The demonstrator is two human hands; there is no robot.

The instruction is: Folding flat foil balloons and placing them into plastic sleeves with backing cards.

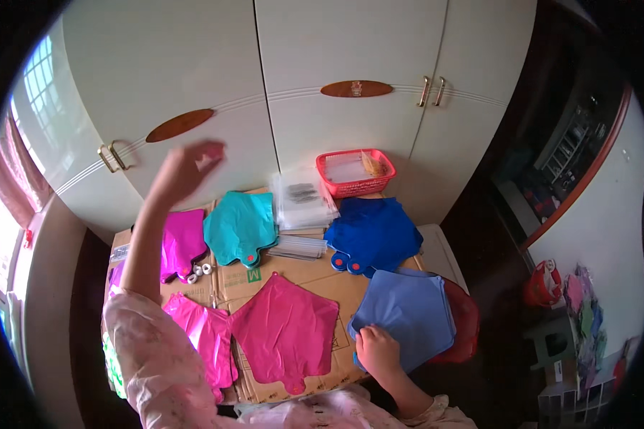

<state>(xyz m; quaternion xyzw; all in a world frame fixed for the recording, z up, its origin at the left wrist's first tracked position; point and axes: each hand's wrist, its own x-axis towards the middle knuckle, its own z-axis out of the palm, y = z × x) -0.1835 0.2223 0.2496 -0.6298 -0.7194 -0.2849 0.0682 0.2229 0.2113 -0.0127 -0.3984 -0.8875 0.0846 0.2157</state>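
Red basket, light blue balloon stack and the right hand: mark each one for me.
red basket (355, 187): head view, on its front wall.
light blue balloon stack (408, 307): head view, middle of the top sheet.
right hand (376, 350): head view, back of the hand, resting on the stack's lower left edge.

Left arm: I see it raised high from the lower left, forearm bare, a pale pink patterned sleeve bunched at the elbow.
Left hand (186, 168): lifted in the air, wrist bent forward, fingers loosely curled and slightly blurred; I see nothing held in it.
Right arm: it enters from the bottom edge near the middle, forearm short in view, the same pink sleeve at the wrist end.
Right hand (376, 350): low, back of the hand facing up, fingers bent downward and pressed flat; I cannot tell whether the fingertips pinch anything.
Spacing: my two hands are well apart, left high, right low.
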